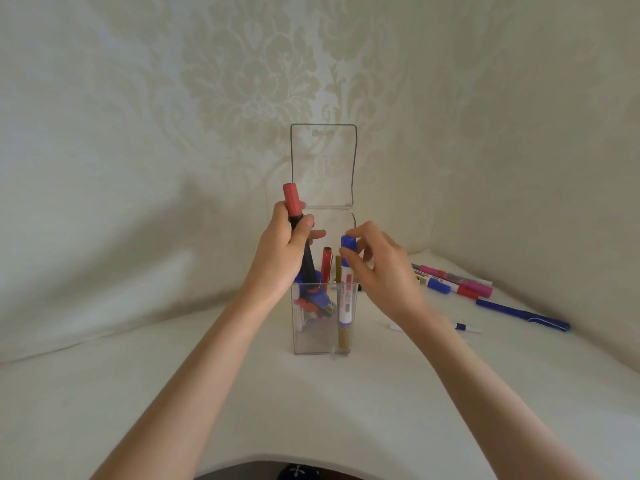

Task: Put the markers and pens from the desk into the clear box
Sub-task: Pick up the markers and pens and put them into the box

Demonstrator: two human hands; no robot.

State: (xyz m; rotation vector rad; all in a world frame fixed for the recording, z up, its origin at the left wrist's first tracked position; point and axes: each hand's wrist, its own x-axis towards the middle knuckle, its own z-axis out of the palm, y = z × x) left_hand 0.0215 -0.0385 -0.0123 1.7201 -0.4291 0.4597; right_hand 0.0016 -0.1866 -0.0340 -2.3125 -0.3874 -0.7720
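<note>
i am gripping a black marker with a red cap [293,202] in my left hand [281,252], fingers wrapped closed around its barrel, the red cap sticking up above my fist and the lower end angling down into the clear box [313,336] just below that hand. my right hand [379,268] is pinching the blue cap of a white marker [347,271] between thumb and fingertips [349,256]; the marker is standing upright under my pinch, its body reaching down inside the box at the right front corner. a gold pen [345,336] is resting below it against the same corner, and a red pen [326,263] and a thin gold one are poking up between my two hands, behind the white marker. beneath my left grip, inside the box, blue and red pieces are lying tangled; i cannot tell them apart clearly. the box's clear lid [323,164] is standing open, rising above and behind both hands.

off to the right of my right hand, well apart from the box, more are lying on the white desk [242,393]: a pink marker [460,277], a white marker with a blue cap [439,285], a red-ended marker [465,292], and nearer my right forearm a long dark blue pen [523,315]. a small white pen with a blue band [465,328] is partly hidden behind my right wrist.
</note>
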